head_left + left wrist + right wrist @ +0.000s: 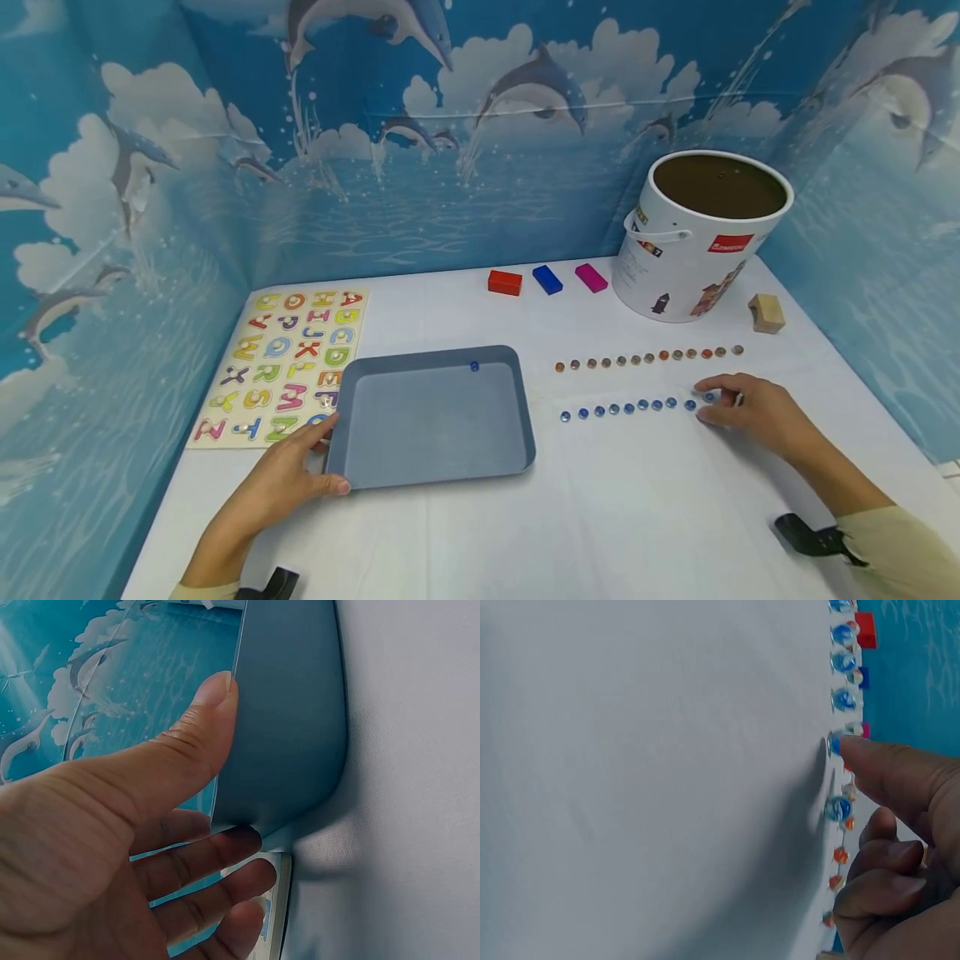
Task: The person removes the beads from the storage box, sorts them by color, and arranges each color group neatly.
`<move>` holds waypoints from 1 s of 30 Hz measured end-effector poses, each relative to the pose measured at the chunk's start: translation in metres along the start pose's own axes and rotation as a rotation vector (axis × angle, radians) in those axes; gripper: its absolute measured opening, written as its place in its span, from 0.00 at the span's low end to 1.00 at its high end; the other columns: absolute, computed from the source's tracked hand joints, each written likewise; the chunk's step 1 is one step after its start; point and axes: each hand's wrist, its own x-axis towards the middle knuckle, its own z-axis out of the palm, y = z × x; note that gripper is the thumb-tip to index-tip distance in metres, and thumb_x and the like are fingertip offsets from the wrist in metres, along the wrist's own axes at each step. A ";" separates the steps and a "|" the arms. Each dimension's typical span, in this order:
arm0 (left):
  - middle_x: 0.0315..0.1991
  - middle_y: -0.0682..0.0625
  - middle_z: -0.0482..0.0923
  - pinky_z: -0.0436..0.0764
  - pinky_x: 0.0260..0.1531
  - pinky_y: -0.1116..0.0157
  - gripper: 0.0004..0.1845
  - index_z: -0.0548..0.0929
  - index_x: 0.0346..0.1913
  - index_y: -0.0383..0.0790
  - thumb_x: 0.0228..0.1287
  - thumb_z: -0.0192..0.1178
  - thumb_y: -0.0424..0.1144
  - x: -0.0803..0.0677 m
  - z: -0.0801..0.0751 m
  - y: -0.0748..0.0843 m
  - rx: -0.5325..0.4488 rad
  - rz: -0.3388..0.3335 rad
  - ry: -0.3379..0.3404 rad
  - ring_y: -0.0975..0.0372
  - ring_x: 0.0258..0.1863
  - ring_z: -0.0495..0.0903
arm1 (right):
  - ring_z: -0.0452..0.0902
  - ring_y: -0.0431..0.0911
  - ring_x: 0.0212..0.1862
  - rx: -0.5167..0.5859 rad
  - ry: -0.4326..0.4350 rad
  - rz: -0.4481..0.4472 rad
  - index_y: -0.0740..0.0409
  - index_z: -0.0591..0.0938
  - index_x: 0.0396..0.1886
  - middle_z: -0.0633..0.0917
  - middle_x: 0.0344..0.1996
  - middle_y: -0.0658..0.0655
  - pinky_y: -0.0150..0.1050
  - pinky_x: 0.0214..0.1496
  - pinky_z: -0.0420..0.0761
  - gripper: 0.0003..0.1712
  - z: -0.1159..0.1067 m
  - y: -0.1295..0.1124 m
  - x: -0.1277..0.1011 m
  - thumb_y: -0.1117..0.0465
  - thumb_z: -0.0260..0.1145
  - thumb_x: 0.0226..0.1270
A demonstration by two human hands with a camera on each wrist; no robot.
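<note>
One blue marble (474, 366) already lies in the tray (435, 417), whose near corner the left hand (281, 483) pinches, while right hand (750, 408) fingers curl on the blue marble row (637, 407)'s end, most marbles left.

Hands: both bare, my left hand (281, 483) and right hand (753, 410), no gloves, no rings that I can spot.
Nails: short and plain, no polish; you can see that best on the thumb in the left wrist view and on the fingertips in the right wrist view.
Sleeves: pale cream-beige long sleeves, soft-looking fabric. The right sleeve (900, 550) ends just below the wrist; of the left sleeve (206, 590) only a sliver shows at the bottom edge.
Wrist gear: a small black camera mount (813, 537) strapped by my right cuff, and another black mount (270, 583) by my left wrist, mostly cut off.
</note>
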 end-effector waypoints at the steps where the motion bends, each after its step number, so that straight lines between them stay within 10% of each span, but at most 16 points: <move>1: 0.66 0.35 0.75 0.79 0.55 0.43 0.56 0.66 0.76 0.36 0.45 0.81 0.53 0.000 0.000 0.000 -0.001 0.004 0.002 0.47 0.58 0.80 | 0.68 0.48 0.36 -0.014 0.005 -0.014 0.61 0.84 0.56 0.73 0.31 0.54 0.37 0.28 0.66 0.24 0.002 -0.001 0.000 0.56 0.75 0.64; 30: 0.65 0.36 0.76 0.79 0.54 0.44 0.56 0.66 0.76 0.35 0.45 0.81 0.53 0.000 0.000 0.001 -0.002 -0.001 -0.002 0.48 0.57 0.80 | 0.67 0.48 0.31 -0.115 0.101 -0.055 0.62 0.85 0.55 0.71 0.25 0.53 0.38 0.26 0.63 0.23 0.006 -0.006 -0.001 0.58 0.76 0.61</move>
